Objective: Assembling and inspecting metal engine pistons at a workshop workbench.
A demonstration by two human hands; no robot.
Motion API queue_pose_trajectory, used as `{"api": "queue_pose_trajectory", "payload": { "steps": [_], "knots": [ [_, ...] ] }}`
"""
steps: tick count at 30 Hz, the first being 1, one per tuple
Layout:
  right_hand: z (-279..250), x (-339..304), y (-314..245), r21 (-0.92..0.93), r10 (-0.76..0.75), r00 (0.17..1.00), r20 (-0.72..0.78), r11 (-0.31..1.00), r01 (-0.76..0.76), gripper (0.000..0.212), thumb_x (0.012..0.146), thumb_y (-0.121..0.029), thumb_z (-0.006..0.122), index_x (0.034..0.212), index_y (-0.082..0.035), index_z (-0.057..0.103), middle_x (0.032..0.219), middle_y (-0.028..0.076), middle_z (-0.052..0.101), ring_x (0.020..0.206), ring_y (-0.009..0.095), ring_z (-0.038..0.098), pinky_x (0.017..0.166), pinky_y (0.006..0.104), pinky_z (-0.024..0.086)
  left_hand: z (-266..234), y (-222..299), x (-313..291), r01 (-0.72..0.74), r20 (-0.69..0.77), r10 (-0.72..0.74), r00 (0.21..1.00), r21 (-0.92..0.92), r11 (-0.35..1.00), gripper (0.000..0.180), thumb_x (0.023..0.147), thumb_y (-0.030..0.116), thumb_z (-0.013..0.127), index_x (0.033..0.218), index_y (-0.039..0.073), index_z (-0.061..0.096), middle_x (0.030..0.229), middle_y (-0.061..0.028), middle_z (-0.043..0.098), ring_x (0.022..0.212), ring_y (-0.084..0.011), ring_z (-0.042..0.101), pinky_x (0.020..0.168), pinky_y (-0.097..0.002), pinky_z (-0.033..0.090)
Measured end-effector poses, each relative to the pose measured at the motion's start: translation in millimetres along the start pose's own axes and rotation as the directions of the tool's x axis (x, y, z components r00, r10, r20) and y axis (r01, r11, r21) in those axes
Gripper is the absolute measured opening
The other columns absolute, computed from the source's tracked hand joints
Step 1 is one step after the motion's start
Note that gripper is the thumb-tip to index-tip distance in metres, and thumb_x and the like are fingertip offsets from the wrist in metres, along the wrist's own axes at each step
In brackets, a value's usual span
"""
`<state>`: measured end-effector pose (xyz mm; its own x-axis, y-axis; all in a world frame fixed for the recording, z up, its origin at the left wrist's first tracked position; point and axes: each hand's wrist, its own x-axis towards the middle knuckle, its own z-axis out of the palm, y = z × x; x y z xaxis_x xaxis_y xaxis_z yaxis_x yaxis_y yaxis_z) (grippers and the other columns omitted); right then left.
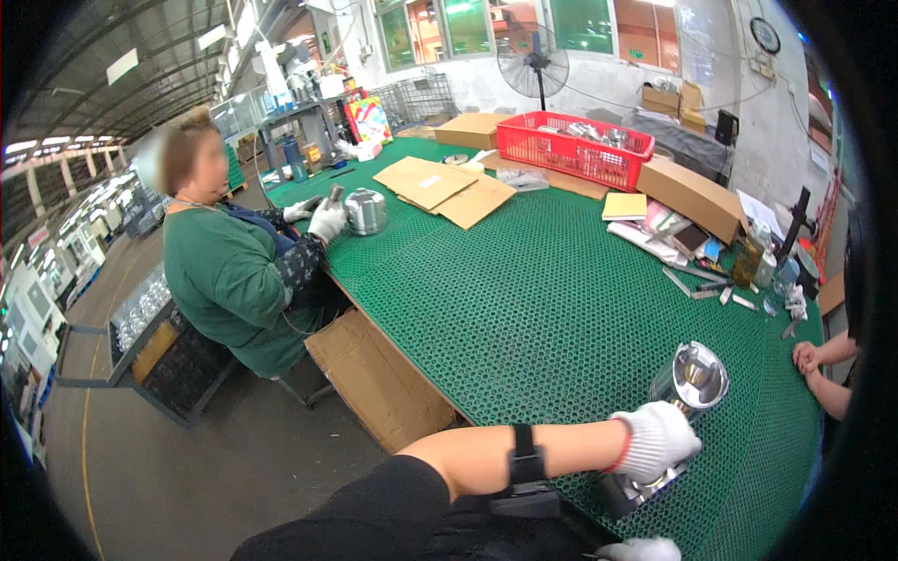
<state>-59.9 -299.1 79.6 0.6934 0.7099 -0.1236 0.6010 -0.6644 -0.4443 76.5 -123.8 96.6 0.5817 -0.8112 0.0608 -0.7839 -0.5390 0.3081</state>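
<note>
My left hand (659, 443), in a white knitted glove, is closed around a shiny metal part at the near right of the green-matted table (524, 318). Beyond the fingers a round, hollow piston (690, 374) lies with its open side showing. A dark metal piece with a bright edge (645, 488) shows just below the same hand. Whether it and the piston are joined is hidden by the glove. My right hand (642, 550), also in a white glove, shows only in part at the lower edge; its fingers cannot be made out.
Across the left corner a person in green (229, 290) handles a metal piece beside a silver cylinder (367, 211). Another person's clasped hands (816, 359) rest at the right edge. Cardboard sheets (444, 187), a red crate (572, 150), a box (692, 198) and small tools lie farther back.
</note>
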Motion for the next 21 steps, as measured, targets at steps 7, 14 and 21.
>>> {"api": "queue_pose_trajectory", "payload": {
  "steps": [7,14,21],
  "knots": [
    [47,-41,21,0.967,0.638,0.77,-0.006,0.199,-0.157,0.015,0.097,-0.014,0.053,0.108,-0.006,0.06,0.069,0.002,0.059,0.05,0.005,0.044,0.047,0.0183,0.036,52,-41,-111,-0.041,-0.332,-0.734,0.592,-0.922,0.384,0.059,0.09,0.02,0.065,0.142,0.006,0.039,0.137,-0.0112,0.053,0.127,-0.0212,0.052,0.109,-0.0342,0.041],
    [51,12,6,0.937,0.555,0.826,-0.096,-0.229,0.263,0.023,0.099,-0.03,0.056,0.111,-0.011,0.058,0.071,0.002,0.055,0.049,0.01,0.044,0.04,0.0237,0.035,65,-50,-131,0.103,-0.433,-0.554,0.711,-0.715,0.691,0.112,0.066,0.023,0.082,0.152,0.0,0.015,0.144,-0.0283,0.04,0.131,-0.0379,0.046,0.108,-0.04,0.04],
    [100,-31,24,0.983,0.573,0.815,-0.083,-0.085,0.16,0.029,0.099,-0.029,0.055,0.116,-0.005,0.056,0.07,0.007,0.057,0.047,0.011,0.044,0.041,0.0215,0.035,62,-54,-148,0.06,-0.29,-0.599,0.747,-0.867,0.495,0.066,0.083,0.01,0.066,0.142,0.0,0.038,0.112,-0.0156,0.064,0.107,-0.0284,0.062,0.098,-0.0379,0.048]
  ]
}}
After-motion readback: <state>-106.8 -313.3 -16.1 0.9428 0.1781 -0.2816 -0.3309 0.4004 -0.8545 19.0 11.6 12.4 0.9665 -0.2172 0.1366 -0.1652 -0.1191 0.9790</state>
